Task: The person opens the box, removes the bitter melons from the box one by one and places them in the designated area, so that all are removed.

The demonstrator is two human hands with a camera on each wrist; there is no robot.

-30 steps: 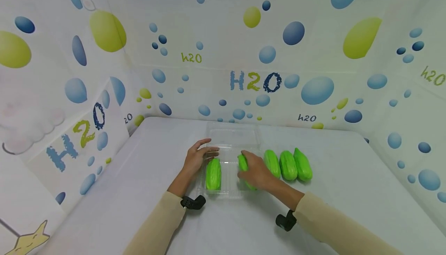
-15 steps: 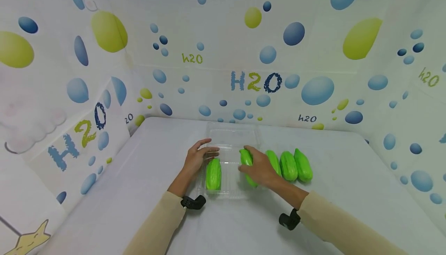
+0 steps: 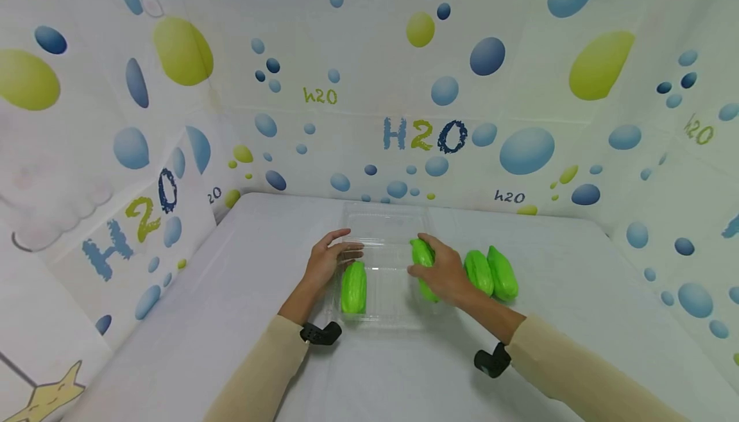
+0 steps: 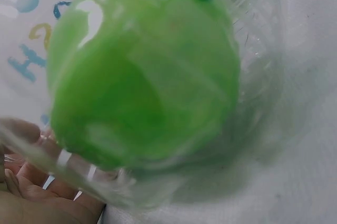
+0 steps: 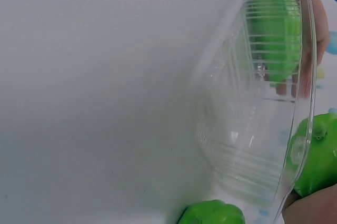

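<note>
A clear plastic clamshell box lies on the table, its lid folded back. One long, ridged green gourd rests inside at the left; in the left wrist view the same gourd shows large through the clear wall. My left hand rests at the box's left side, fingers extended behind that gourd. Over the box's right rim, my right hand grips another green gourd between thumb and fingers. In the right wrist view this held gourd overlaps the rim; much of my hand is out of frame there.
Right of the box lie two more green gourds, a nearer one and an outer one. A white cloth covers the table. Behind it stands a backdrop with bubbles and lettering.
My right hand has carried its gourd rightward and slightly back, from within the box to its right rim. It now hides the gourd that lay just right of the box. My left hand stays put.
</note>
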